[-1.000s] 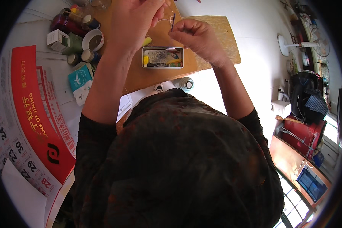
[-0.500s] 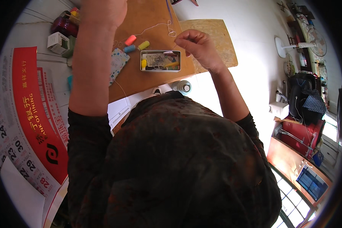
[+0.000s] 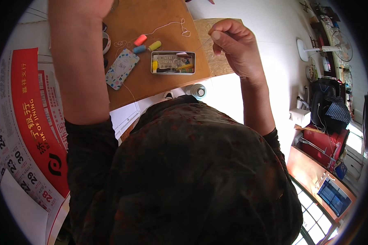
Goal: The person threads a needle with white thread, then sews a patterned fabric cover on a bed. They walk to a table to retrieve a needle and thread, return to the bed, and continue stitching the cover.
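My right hand is raised over the right end of the table, thumb and forefinger pinched together. Whatever they grip is too small to make out. At the upper left my left hand is cut off by the picture's edge, its fingers hidden. Between the hands lies an open metal tin with small sewing odds and ends. Behind it are a pink thread spool, a yellow spool and a blue spool. White thread trails across the tabletop.
A flat floral-patterned rectangle lies on the brown table, beside my left forearm. A white ring-shaped object is partly behind that arm. Below the table's front edge stands a bottle. A red-and-white calendar hangs at left.
My right hand has moved right and slightly up, still pinched. My left forearm has shifted left, uncovering the floral rectangle and the white ring-shaped object.
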Demonstrator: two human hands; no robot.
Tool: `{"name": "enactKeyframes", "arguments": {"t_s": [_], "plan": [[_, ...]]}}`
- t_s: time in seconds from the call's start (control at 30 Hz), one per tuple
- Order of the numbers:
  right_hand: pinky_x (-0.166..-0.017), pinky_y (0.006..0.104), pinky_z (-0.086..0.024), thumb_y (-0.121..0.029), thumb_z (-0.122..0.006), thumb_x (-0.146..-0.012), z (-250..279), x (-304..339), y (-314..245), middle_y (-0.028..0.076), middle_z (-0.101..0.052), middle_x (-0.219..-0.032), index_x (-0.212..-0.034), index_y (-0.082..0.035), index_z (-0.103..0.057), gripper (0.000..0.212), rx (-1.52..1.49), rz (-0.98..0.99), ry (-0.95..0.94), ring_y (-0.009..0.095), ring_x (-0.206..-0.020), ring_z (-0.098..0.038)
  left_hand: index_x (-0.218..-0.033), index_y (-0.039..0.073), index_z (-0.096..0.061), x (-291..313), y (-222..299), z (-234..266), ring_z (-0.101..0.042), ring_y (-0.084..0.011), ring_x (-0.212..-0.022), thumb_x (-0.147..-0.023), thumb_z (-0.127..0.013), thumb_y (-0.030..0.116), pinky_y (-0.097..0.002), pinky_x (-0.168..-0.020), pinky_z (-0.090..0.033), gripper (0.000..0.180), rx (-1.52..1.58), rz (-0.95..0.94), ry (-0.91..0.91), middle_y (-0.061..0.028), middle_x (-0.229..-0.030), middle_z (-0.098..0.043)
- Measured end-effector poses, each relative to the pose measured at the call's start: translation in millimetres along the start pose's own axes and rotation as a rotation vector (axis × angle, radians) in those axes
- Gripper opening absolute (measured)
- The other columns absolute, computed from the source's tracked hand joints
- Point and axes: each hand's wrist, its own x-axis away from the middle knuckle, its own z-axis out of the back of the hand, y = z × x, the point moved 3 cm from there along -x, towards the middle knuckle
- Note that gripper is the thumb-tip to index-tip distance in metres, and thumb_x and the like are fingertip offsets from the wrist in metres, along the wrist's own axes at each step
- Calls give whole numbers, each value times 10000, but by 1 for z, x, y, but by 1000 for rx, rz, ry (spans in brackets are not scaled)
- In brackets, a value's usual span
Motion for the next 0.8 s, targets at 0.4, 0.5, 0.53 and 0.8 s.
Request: {"name": "enactKeyframes", "arguments": {"t_s": [0.4, 0.5, 0.53, 0.8], "plan": [[-513, 173, -380, -112, -582, -778, 27, 4, 79, -30, -543, -695, -786, -52, -569, 62, 204, -221, 139, 29, -586, -457, -730, 58, -491, 40, -49, 15, -414, -41, -430, -823, -492, 72, -156, -359, -316, 94, -149, 333, 148, -21, -612, -509], [-516, 173, -379, -131, -576, -782, 29, 5, 84, -35, -529, -683, -780, -53, -566, 78, 366, -225, 142, 26, -590, -453, -757, 30, -498, 46, -52, 20, -419, -50, -468, -815, -500, 61, -173, -390, -317, 66, -196, 391, 139, -50, -664, -532], [-518, 173, -379, -137, -575, -784, 30, 3, 84, -37, -524, -679, -779, -54, -565, 85, 440, -212, 137, 25, -592, -452, -765, 16, -503, 47, -52, 24, -422, -54, -488, -811, -508, 59, -181, -407, -315, 63, -226, 408, 134, -63, -690, -544], [-550, 165, -370, -45, -559, -772, 27, 8, 78, -47, -517, -670, -767, -17, -556, 29, 259, -228, 141, 10, -625, -444, -764, 26, -501, 48, -55, 26, -443, -55, -508, -804, -527, 64, -178, -407, -337, 61, -126, 449, 234, -48, -684, -542]]}}
